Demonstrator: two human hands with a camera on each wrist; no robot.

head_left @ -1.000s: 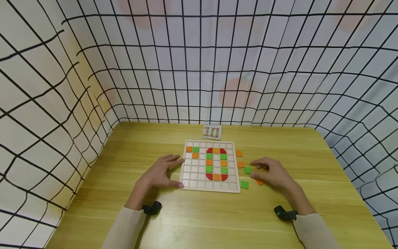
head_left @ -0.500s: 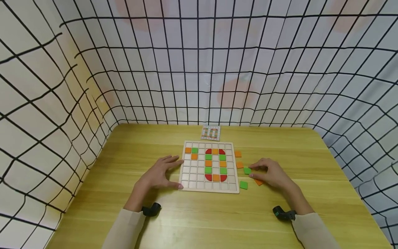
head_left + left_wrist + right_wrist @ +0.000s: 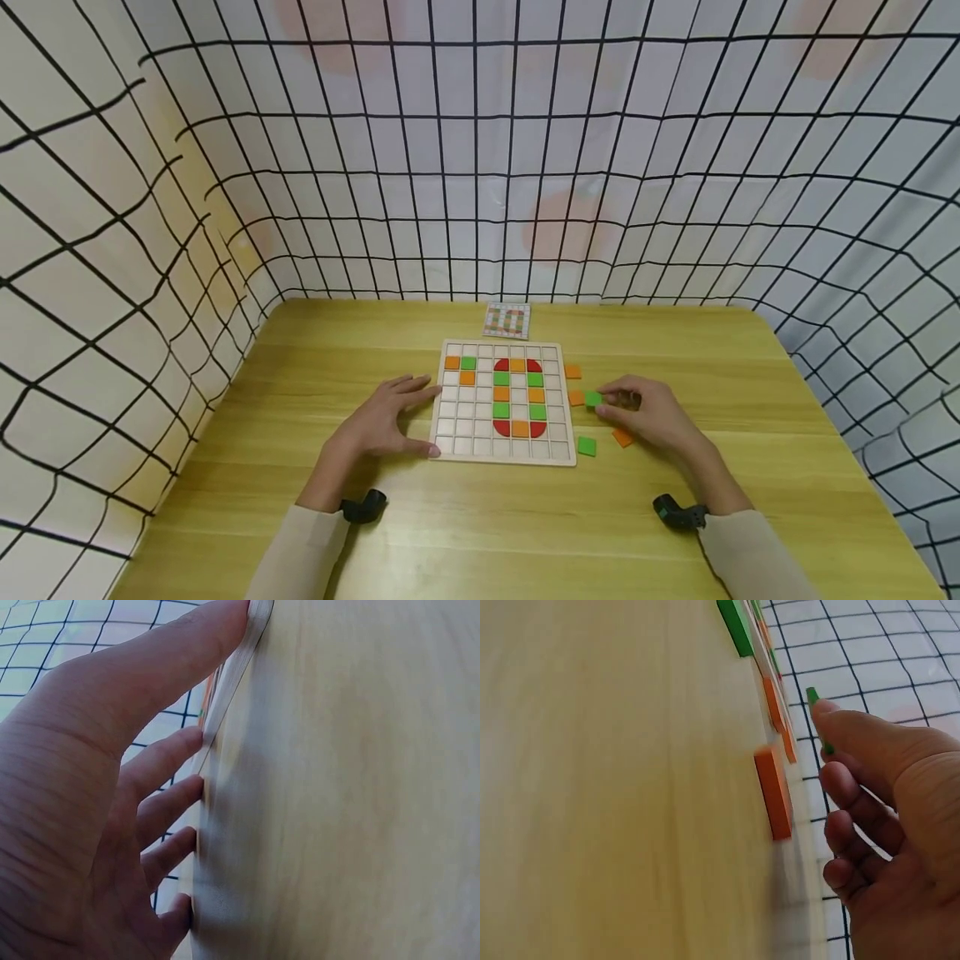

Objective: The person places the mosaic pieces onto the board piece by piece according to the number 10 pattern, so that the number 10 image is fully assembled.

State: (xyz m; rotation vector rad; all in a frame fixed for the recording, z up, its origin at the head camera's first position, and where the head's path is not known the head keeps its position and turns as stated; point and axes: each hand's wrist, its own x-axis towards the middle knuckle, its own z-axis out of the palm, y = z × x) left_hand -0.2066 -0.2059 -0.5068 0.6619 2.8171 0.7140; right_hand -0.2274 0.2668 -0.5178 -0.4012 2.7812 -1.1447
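A pale square grid board [image 3: 465, 425] lies on the table, with red, orange and green tiles set in some cells. Thumb and fingertips of my left hand [image 3: 385, 418] touch the board's left side; the left wrist view shows its thumb [image 3: 172, 652] on the edge, fingers spread. To the right of the board, my right hand [image 3: 651, 410] pinches a green tile [image 3: 592, 399] between thumb and fingers. In the right wrist view that green tile [image 3: 811, 695] is raised off the table. An orange tile [image 3: 622, 437] lies beneath the right hand.
Two orange tiles, one upper [image 3: 572, 372] and one lower [image 3: 576, 398], lie by the board's right edge. Another green tile [image 3: 587, 447] lies near its lower right corner. A small patterned card [image 3: 507, 320] sits behind the board. Black-lined netting [image 3: 480, 208] surrounds the table [image 3: 480, 533].
My right hand has taken hold of the green tile, lifted it and moved slightly left toward the board. The orange tile below is more uncovered. My left hand stays at the board's edge.
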